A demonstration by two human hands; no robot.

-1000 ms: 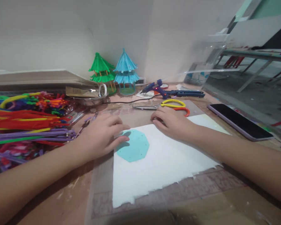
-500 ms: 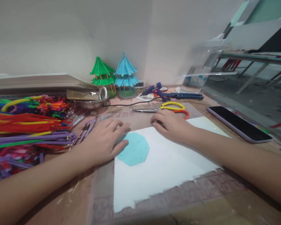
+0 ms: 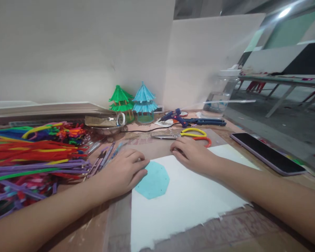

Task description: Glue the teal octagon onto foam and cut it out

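Since a second ago the head has lifted; both hands have kept their places. A pile of pipe cleaners (image 3: 34,154) lies far left. The left hand (image 3: 122,171), flat and loose, rests beside one teal octagon (image 3: 154,180) on one white sheet (image 3: 189,199). The right hand (image 3: 193,154) presses the sheet's top edge, fingers relaxed, grasping nothing. Behind stand two small pagodas (image 3: 133,103), one pair of scissors (image 3: 185,134), one glue gun (image 3: 175,117); one phone (image 3: 267,153) lies far right.

Craft workshop, seemingly; piled pipe cleaners (image 3: 34,154), glue gun (image 3: 176,117), scissors (image 3: 183,134), finished miniature pagodas (image 3: 133,101) on the worktable (image 3: 252,227)
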